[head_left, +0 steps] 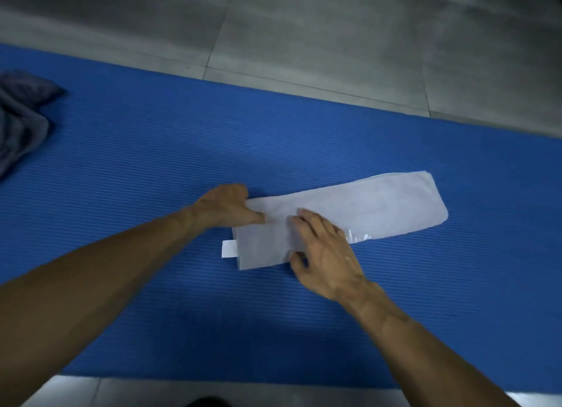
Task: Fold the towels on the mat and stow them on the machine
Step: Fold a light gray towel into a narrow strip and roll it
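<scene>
Plenty is hidden here: the left hand (226, 207) sits at the near-left end of the white towel (349, 215), and its fingers are tucked out of sight beyond the towel's edge, with only the thumb lying flat on top of the cloth. It looks to be pinching that end between thumb and fingers, though the fingers themselves can't be seen. The right hand (322, 248) rests on the towel just beside it, fingers spread and fairly straight, pressing down on the fabric and covering part of the lower edge.

The white towel lies on the blue mat (152, 151), folded into a long narrow strip. Its long axis runs from lower left to upper right, the far end rounded and pointing toward the right edge of the mat. A small white tag (228, 249) sticks out from the left end, onto the mat.

Over at the far left, a dark grey towel (21, 117) lies crumpled on the mat, cut off by the picture's edge. Grey floor tiles (334, 35) lie beyond the mat.
</scene>
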### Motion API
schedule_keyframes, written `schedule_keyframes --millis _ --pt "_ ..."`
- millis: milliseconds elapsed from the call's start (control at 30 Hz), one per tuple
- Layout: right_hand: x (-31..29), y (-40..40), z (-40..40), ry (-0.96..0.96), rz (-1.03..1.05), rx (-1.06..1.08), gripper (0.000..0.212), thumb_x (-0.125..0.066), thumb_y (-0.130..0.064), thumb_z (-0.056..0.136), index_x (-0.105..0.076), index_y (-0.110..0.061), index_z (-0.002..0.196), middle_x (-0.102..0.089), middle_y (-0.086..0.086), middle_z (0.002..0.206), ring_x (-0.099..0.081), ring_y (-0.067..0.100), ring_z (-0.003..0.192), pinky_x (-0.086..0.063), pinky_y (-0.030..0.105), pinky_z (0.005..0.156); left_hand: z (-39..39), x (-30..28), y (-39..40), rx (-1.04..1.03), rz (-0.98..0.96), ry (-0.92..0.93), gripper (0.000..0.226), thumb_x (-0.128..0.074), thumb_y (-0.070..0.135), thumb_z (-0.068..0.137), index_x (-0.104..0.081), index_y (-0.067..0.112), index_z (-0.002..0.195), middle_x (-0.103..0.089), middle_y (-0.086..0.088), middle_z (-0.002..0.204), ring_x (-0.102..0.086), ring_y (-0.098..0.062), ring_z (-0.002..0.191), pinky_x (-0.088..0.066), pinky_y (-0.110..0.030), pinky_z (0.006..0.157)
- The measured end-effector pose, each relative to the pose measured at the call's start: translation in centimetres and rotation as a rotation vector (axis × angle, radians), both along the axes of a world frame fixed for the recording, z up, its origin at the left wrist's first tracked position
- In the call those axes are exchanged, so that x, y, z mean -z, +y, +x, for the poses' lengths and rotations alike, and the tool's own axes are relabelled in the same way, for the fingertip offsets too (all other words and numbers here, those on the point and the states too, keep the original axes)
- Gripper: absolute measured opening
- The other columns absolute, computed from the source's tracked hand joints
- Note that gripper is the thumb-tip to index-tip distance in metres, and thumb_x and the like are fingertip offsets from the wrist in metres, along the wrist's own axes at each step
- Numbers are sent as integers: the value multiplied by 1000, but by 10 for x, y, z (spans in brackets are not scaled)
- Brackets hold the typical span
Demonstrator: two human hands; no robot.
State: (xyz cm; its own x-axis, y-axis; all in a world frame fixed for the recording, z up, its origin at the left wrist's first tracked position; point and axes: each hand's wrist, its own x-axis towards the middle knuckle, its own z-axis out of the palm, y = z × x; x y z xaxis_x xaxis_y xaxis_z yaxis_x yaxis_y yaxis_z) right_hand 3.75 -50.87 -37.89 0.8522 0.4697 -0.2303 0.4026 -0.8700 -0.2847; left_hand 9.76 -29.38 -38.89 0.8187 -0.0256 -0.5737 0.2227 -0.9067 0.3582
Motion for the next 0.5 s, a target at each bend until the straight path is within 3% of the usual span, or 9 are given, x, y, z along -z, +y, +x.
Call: schedule_keyframes --millis 100,200,300,400,500 --pt "3 11 -10 -12 44 -3 75 -59 -46 86 -32 -16 148 -22 3 157 -21 18 144 -19 35 118 2 -5 6 -69 -240 49 39 -66 54 83 -66 15 86 -66 1 90 -61 -15 81 -47 -28 68" --pt "2 22 -15 -38 103 13 87 -65 -56 78 -31 -16 148 -22 2 157 -21 18 143 -19 36 118 -1 -13 5 -274 -531 127 34 -66 45 87 -68 11 90 -72 -4 88 -69 -20 82 -58 -34 75" --pt "2 38 -19 -76 148 44 98 -70 -61 71 -27 -20 149 -23 2 156 -21 19 142 -23 38 116 -4 -16 -1 -492 -695 238 25 -66 34 89 -62 9 90 -70 -6 79 -67 -21 75 -56 -32 64" --pt "-4 53 -22 -138 350 189 68 -73 -31 79 -43 -22 139 -46 -1 136 -46 20 120 -44 38 101 -3 -28 -1 -605 -803 344 25 -66 35 88 -62 11 92 -69 -4 80 -65 -16 70 -52 -28 62" --pt "-22 49 -13 46 722 480 27 -65 -18 88 -61 -24 114 -65 -11 103 -62 8 91 -52 31 82 5 -38 2 -550 -768 294 61 -47 73 83 -66 16 93 -67 -9 88 -61 -21 69 -48 -31 65"
